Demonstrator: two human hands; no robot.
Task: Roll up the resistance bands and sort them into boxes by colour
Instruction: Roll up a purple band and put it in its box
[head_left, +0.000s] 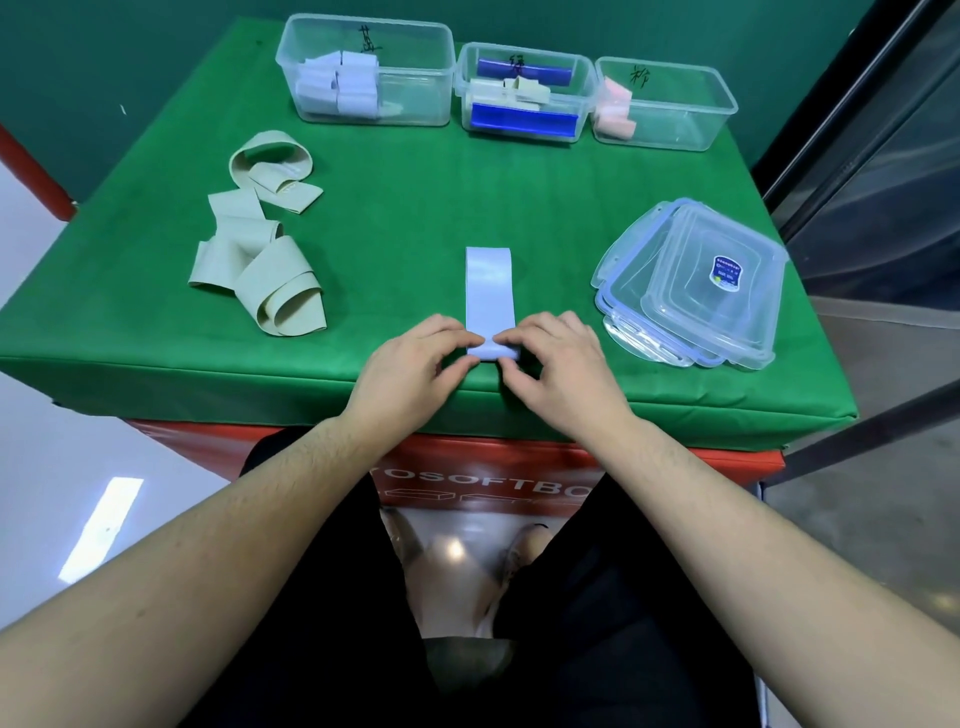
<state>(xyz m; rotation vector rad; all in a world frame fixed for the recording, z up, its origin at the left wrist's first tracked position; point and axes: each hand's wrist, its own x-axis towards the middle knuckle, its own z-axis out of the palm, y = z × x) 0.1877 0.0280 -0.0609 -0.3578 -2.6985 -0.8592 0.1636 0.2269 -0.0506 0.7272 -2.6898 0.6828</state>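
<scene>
Pale-blue band (490, 291) lies flat; both hands pinch its rolled near end.

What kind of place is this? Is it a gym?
Maybe a gym or training room: a green mat over a red foam box, resistance bands, and labelled clear boxes for sorting.

Clear glossy plastic boxes (665, 104) on matt, perhaps felt, green cloth (415, 208).
</scene>
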